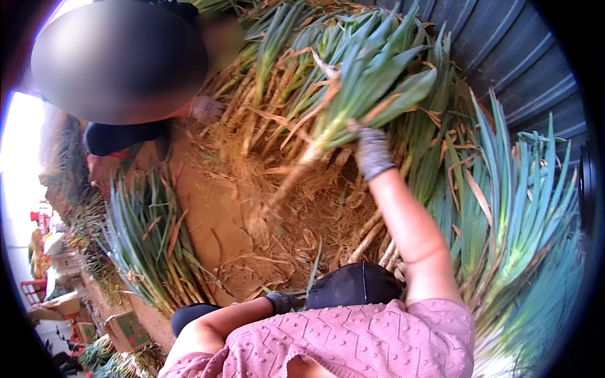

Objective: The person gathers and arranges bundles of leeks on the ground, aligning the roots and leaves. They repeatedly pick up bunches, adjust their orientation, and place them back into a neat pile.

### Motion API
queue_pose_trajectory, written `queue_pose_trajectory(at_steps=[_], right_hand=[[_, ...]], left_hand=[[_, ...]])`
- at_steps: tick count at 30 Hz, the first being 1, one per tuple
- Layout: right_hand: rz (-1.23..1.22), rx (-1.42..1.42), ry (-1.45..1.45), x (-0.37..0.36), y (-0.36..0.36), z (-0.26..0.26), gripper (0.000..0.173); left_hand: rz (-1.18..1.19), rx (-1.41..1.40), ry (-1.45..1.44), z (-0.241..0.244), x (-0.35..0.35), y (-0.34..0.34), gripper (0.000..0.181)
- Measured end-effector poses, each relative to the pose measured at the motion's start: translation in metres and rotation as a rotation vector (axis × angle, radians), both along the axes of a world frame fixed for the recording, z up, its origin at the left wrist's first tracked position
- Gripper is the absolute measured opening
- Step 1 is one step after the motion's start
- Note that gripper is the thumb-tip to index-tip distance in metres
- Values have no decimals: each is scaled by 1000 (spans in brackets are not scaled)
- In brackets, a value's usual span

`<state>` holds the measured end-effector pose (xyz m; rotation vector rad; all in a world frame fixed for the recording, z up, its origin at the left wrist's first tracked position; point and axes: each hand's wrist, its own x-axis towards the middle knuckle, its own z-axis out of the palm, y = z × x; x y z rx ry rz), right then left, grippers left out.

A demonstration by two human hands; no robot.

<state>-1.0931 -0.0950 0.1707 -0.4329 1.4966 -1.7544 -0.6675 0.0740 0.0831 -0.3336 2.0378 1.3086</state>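
Note:
My right hand (373,150), in a grey knit glove, is stretched forward and grips a large green onion (333,120) where stalk and leaves meet. Its leaves fan up and away from me, while the soil-stained stalk and blurred roots slant down to the left. My left hand (280,301), also gloved, rests low near my lap beside my dark-clad knee (357,286). Part of that hand is hidden, so whether it holds anything is unclear. A narrow green leaf (315,267) rises just right of it.
Heaped green onions (283,80) lean in front, with more (513,189) at right along a corrugated metal wall (510,56). Another bunch (151,241) lies at left on the dirt floor (212,203). A co-worker's hand (208,109) is at upper left. A cardboard box (126,331) stands lower left.

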Motion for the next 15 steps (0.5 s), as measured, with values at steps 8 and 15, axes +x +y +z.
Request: queue_pose_trajectory(at_steps=[8, 15], right_hand=[[-245, 266, -27, -218, 234, -13, 36], [-599, 70, -323, -185, 199, -54, 32]], left_hand=[[-307, -317, -20, -57, -39, -84, 35], [253, -238, -49, 17, -113, -135, 44]])
